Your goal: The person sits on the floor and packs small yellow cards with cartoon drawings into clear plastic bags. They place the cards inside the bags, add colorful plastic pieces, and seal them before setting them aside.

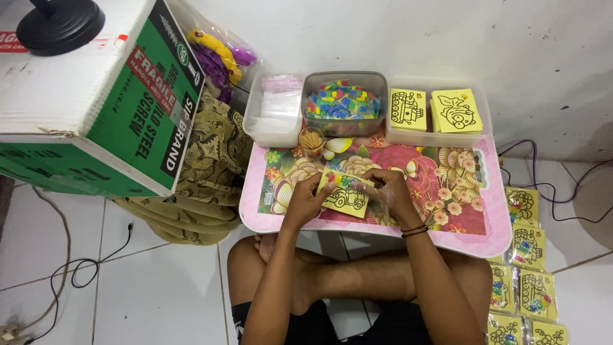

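Observation:
My left hand (308, 198) grips the left edge of a yellow card (345, 195) printed with a car outline. My right hand (388, 191) holds the card's right side together with a thin clear plastic sleeve. Both hands rest over a small pink floral lap table (472, 231) above my crossed legs. At the table's far edge stand a clear tub of plastic bags (276, 110), a tub of small coloured pieces (343, 102) and a tub with yellow picture cards (434, 110). A small cup of toothpicks (311, 142) stands just ahead of my hands.
A large green and white cardboard box (102, 96) with a black round object on top stands at the left, over patterned cloth (211, 172). Several bagged yellow cards (523, 268) lie on the floor at the right. Cables run across the white tiles on both sides.

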